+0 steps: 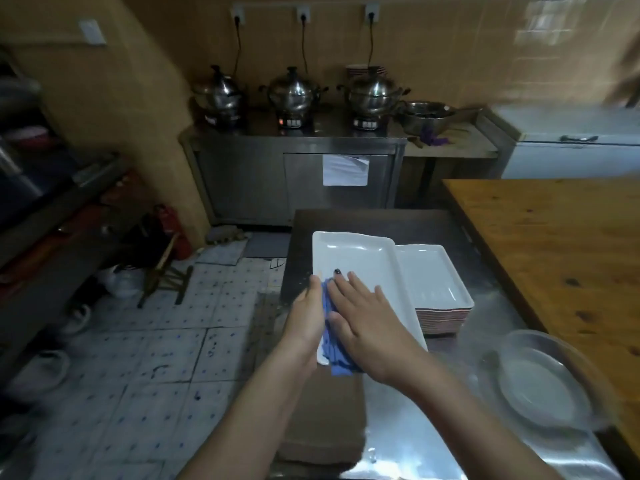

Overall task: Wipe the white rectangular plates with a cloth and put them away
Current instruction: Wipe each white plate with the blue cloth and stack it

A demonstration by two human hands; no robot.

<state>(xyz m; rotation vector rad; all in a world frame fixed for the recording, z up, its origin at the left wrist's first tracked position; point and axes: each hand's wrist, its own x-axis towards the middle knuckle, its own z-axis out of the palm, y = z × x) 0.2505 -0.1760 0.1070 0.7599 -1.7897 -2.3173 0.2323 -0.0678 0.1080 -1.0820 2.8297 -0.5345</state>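
Note:
A white rectangular plate (pixel 356 261) is held over the steel counter, its long side running away from me. My left hand (pixel 306 317) grips the plate's near left edge. My right hand (pixel 367 323) lies flat, fingers spread, pressing a blue cloth (pixel 334 351) onto the plate's near end. The cloth hangs a little past the plate's near rim. To the right stands a stack of several more white rectangular plates (pixel 431 282) on the counter.
The steel counter (pixel 408 431) runs toward me; a round metal bowl (pixel 547 379) sits at its right. A wooden table (pixel 554 244) lies to the right. Three steel pots (pixel 294 95) stand on the far cabinet. Tiled floor with shoes lies to the left.

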